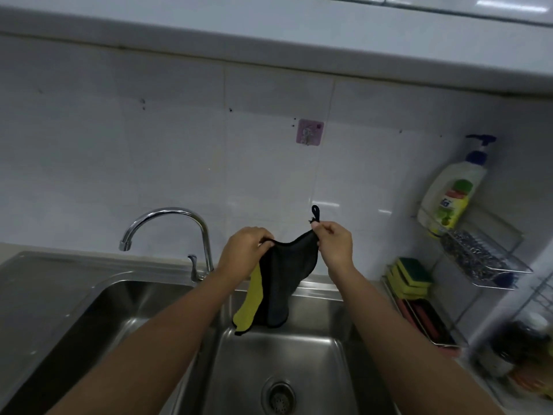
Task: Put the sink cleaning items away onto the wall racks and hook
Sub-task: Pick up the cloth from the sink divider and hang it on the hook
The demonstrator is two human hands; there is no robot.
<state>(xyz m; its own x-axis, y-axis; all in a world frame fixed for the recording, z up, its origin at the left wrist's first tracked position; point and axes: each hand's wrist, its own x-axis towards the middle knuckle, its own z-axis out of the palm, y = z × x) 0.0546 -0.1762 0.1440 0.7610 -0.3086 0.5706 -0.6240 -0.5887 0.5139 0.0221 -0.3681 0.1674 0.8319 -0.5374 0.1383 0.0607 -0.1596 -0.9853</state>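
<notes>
A dark grey cloth (pixel 281 283) with a yellow underside hangs over the right sink basin, held up by both hands. My left hand (pixel 244 250) pinches its upper left corner. My right hand (pixel 335 242) pinches the upper right corner, just under the cloth's small black hanging loop (pixel 315 211). A purple adhesive wall hook (pixel 309 131) sits on the tiles above and slightly left of the loop. On the right wall, a clear rack (pixel 490 265) holds a dish soap pump bottle (pixel 452 193) and steel wool. Below it, a wire rack (pixel 419 313) holds yellow-green sponges (pixel 410 275).
A chrome faucet (pixel 176 229) curves over the left basin of the steel double sink (pixel 299 360). A drain (pixel 278 396) lies in the right basin. Jars and a wire stand crowd the counter at the far right. A cabinet underside overhangs the white tiled wall.
</notes>
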